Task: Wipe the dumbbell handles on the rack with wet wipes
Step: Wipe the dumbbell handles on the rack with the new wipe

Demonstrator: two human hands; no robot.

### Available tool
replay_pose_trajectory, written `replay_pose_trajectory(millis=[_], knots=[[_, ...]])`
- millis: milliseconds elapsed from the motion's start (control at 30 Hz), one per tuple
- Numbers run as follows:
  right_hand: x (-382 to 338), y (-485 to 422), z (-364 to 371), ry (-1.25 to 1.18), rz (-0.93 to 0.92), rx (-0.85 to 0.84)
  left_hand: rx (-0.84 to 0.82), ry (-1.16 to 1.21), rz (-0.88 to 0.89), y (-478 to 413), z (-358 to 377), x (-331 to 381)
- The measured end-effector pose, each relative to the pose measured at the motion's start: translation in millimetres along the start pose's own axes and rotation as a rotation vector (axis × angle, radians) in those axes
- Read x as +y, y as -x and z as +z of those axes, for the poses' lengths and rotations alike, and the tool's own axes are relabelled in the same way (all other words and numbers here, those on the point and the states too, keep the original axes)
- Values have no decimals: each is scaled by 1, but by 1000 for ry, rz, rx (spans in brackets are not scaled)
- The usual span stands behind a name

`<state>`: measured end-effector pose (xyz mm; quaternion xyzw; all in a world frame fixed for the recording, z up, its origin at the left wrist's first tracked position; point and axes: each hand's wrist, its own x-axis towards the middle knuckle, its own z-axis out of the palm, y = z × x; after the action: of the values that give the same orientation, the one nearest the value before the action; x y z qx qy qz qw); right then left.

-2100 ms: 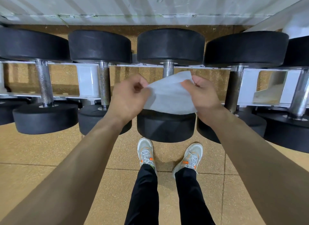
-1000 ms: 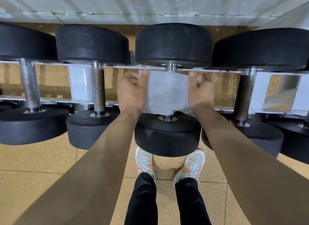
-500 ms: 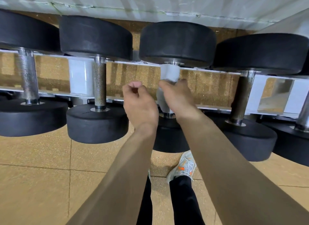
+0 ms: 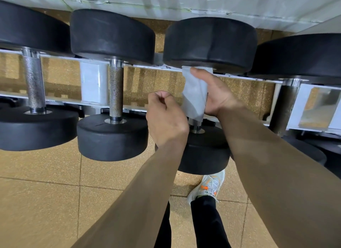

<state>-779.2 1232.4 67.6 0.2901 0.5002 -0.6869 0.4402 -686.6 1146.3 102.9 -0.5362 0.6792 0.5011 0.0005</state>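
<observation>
Dumbbell handle [image 4: 195, 125] sits wrapped in the wet wipe [image 4: 193, 94], right hand [image 4: 218, 94] clamped around both, left hand [image 4: 166, 120] curled empty beside. The next move is probably rubbing along the bar.

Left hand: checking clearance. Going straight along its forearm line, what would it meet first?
Likely the wet wipe that the right hand grips around the dumbbell handle, close beside the left hand; depth is unclear.

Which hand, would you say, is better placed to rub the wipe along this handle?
Right: the right hand grips the wet wipe around the handle; the left hand is curled beside it.
</observation>
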Motion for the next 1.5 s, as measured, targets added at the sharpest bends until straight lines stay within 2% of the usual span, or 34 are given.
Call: replay_pose_trajectory(millis=[100,233,300,367,467,567,700,833,933,1000,1100,1200,1267,1500], knots=[[10,4,-2,24,-6,-3,-1,-34,-22,1,0,3],[34,20,-9,267,-18,14,17,-38,-31,4,-3,9],[42,21,-7,387,-44,99,32,-40,-34,5,-5,12],[39,19,0,462,-40,253,34,-35,-36,6,-5,14],[16,15,12,396,-99,340,33,-18,-21,7,-6,13],[-6,13,15,303,-179,229,20,-9,-6,8,-7,14],[4,9,-1,89,-9,-57,5,-22,-21,10,-8,16],[28,14,-14,201,132,-71,-3,-33,21,11,-10,17],[37,23,-9,335,25,21,-9,-65,11,11,-10,19],[36,21,-2,413,-13,198,-3,-76,-6,11,-9,19],[19,20,17,420,-55,389,-1,-78,-27,11,-9,20],[0,16,30,318,-155,428,-3,-72,-17,11,-10,19],[-3,14,27,227,-138,355,-4,-65,-13,11,-10,18],[27,22,-11,135,167,-69,10,-61,-2,11,-10,18]])
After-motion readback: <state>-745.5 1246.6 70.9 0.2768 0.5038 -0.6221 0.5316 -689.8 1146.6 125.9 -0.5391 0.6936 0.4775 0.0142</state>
